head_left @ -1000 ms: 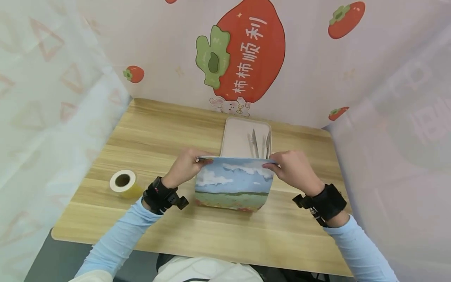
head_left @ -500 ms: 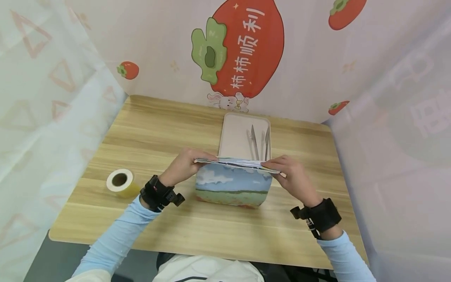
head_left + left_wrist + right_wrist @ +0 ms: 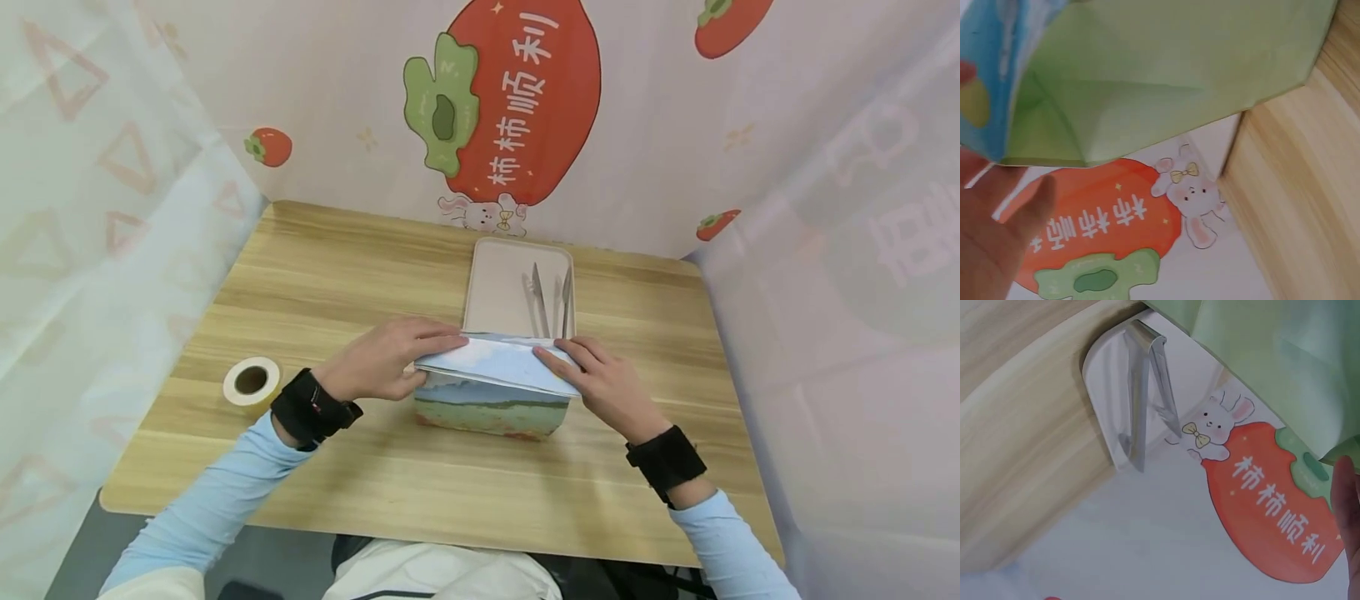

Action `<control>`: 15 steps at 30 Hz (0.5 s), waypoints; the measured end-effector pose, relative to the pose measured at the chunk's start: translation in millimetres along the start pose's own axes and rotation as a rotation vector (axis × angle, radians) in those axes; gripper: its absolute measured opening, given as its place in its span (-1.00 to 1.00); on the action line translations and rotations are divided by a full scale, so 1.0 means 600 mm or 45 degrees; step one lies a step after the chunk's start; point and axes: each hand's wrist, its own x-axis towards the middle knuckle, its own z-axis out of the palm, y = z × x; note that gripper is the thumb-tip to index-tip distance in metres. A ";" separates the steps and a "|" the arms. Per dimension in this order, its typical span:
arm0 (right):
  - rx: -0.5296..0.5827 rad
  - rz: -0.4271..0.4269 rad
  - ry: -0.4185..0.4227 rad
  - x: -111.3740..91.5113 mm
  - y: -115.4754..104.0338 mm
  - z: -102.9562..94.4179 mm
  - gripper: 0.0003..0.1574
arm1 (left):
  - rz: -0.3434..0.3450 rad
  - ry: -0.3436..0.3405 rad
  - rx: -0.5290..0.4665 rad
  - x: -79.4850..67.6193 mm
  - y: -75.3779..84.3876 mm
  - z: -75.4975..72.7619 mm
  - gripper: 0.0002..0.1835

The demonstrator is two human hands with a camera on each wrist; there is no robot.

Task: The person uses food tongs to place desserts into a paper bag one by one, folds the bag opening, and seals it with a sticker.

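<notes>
A paper bag [image 3: 491,415] printed with sky and meadow stands near the table's middle. Its top is folded over into a pale blue flap [image 3: 487,360] that slopes towards me. At the flap's left end my left hand [image 3: 378,358] pinches the paper, fingers above and thumb lower down. My right hand [image 3: 615,392] holds the right end, with fingers lying across the top of the flap; its thumb is hard to make out there. Both wrist views show the bag's green side [image 3: 1166,87], creased at a lower corner.
Behind the bag lies a pale tray [image 3: 491,292], partly hidden by it, with metal tongs [image 3: 539,292] on it. A yellow roll of tape [image 3: 253,383] stands left of my left wrist. Printed cloth walls [image 3: 337,183] border the wooden table [image 3: 322,267].
The bag's top edge, upright a second ago, has been folded down towards me. Both hands have turned with it, and the right hand's fingers have shifted inward onto the flap.
</notes>
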 end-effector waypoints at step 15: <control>0.347 0.148 -0.356 0.008 0.000 -0.029 0.02 | -0.331 0.086 0.035 0.012 0.037 0.034 -0.42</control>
